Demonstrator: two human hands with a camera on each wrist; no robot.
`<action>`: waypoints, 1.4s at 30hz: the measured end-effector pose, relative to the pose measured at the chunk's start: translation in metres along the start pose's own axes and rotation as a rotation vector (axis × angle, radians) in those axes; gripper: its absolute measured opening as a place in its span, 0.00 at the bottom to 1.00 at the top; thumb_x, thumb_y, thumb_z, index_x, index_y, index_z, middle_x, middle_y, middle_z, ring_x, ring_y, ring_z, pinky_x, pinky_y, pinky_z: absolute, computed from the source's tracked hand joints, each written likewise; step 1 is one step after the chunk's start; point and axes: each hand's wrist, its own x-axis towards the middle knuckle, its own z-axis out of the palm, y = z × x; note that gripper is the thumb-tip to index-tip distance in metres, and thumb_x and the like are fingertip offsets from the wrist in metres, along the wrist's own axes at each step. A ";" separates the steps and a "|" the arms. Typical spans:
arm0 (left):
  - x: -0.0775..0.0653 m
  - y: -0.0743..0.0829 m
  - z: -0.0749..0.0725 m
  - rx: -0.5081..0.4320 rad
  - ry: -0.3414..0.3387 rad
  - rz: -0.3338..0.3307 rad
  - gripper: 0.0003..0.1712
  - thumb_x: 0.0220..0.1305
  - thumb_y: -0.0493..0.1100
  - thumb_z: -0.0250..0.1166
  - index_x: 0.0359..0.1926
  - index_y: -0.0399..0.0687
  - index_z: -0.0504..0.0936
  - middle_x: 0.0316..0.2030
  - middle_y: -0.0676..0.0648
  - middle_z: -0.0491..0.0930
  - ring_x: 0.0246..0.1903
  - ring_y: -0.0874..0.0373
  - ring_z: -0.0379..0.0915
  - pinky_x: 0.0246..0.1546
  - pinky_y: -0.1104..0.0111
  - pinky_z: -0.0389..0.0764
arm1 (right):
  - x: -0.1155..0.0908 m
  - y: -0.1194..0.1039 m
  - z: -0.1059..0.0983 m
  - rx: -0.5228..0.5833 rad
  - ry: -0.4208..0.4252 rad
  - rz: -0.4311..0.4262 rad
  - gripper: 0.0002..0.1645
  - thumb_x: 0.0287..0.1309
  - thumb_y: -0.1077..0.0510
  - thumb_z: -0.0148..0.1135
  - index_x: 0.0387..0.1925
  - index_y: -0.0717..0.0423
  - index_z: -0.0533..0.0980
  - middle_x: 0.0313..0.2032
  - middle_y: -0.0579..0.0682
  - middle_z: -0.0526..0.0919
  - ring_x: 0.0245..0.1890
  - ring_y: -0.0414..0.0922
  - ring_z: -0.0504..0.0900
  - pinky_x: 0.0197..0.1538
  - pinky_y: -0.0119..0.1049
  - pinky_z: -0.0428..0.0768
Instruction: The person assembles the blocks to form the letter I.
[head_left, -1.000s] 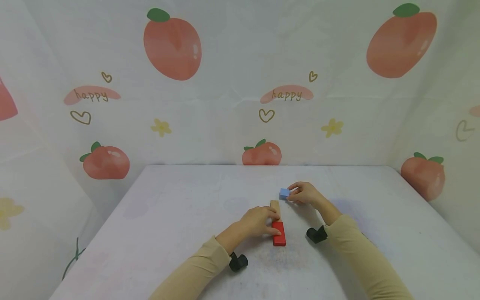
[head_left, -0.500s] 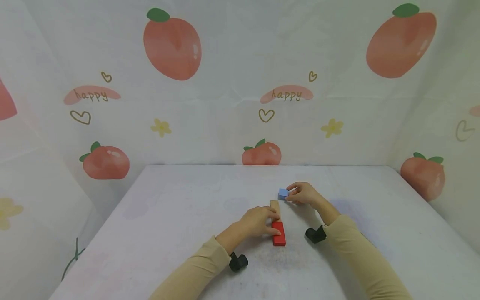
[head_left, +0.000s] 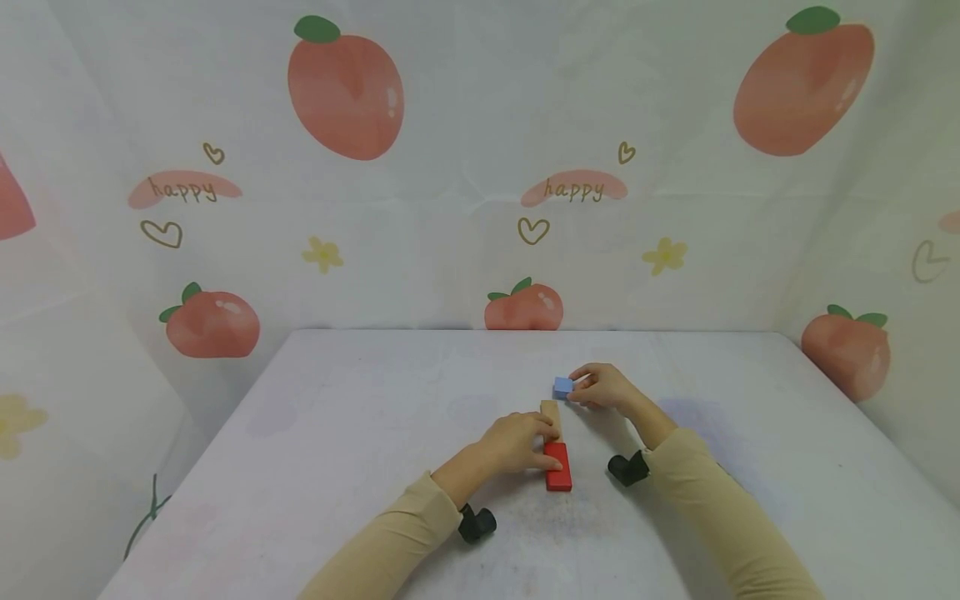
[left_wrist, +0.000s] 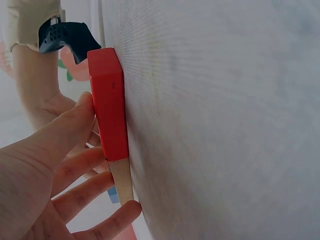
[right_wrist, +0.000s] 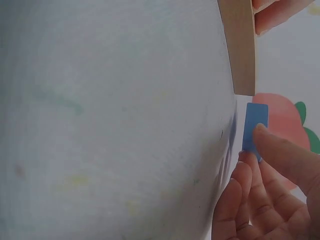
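Observation:
In the head view a red block (head_left: 558,480) lies on the white table, end to end with a plain wooden block (head_left: 550,409). My left hand (head_left: 513,443) rests on both: its thumb (left_wrist: 86,104) touches the red block, and its stretched fingers lie along the wooden one. Past the wooden block's far end is a small blue block (right_wrist: 254,116). My right hand (head_left: 611,388) pinches it between thumb and fingertips. A small gap separates the blue and wooden blocks in the right wrist view. Whether the blue block touches the table, I cannot tell.
The white tabletop (head_left: 360,433) spreads around the blocks, with its back edge beyond my right hand. A printed fruit curtain (head_left: 450,208) hangs behind and at the sides. Black wrist cameras stick out below both cuffs, one (head_left: 477,525) left and one (head_left: 628,469) right.
My right hand has slid slightly left with the blue block, bringing it closer in line with the wooden block. The left hand, the red block and the wooden block have stayed put.

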 end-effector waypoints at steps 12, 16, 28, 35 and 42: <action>0.000 0.000 0.000 0.017 0.006 0.016 0.26 0.54 0.58 0.67 0.52 0.55 0.81 0.56 0.52 0.77 0.57 0.57 0.73 0.56 0.66 0.74 | 0.004 -0.001 0.003 0.021 -0.011 -0.030 0.24 0.53 0.61 0.66 0.51 0.66 0.72 0.30 0.51 0.79 0.24 0.38 0.72 0.29 0.26 0.73; 0.000 0.000 0.000 0.020 0.005 0.014 0.26 0.54 0.58 0.67 0.53 0.55 0.81 0.56 0.53 0.77 0.57 0.57 0.72 0.56 0.66 0.74 | 0.005 -0.001 0.003 0.020 -0.018 -0.042 0.25 0.52 0.60 0.66 0.51 0.66 0.72 0.29 0.50 0.79 0.23 0.38 0.71 0.28 0.26 0.72; -0.001 0.000 0.000 0.015 -0.001 0.011 0.26 0.54 0.58 0.66 0.53 0.55 0.80 0.56 0.53 0.76 0.57 0.57 0.72 0.56 0.66 0.74 | 0.006 -0.005 0.004 0.039 -0.044 -0.086 0.23 0.52 0.62 0.65 0.50 0.67 0.73 0.29 0.49 0.79 0.23 0.37 0.72 0.27 0.27 0.73; -0.001 0.001 0.000 0.005 -0.013 0.001 0.26 0.55 0.59 0.66 0.54 0.55 0.80 0.57 0.53 0.76 0.57 0.57 0.72 0.57 0.65 0.74 | 0.007 -0.006 0.006 0.012 -0.041 -0.065 0.23 0.52 0.61 0.66 0.50 0.65 0.73 0.31 0.51 0.79 0.24 0.38 0.71 0.28 0.26 0.72; -0.001 0.001 -0.001 0.002 -0.015 -0.003 0.27 0.55 0.59 0.66 0.54 0.55 0.80 0.57 0.53 0.76 0.57 0.56 0.72 0.57 0.65 0.73 | 0.008 -0.007 0.008 -0.002 -0.038 -0.070 0.23 0.52 0.60 0.66 0.50 0.65 0.73 0.32 0.53 0.80 0.26 0.39 0.71 0.28 0.26 0.72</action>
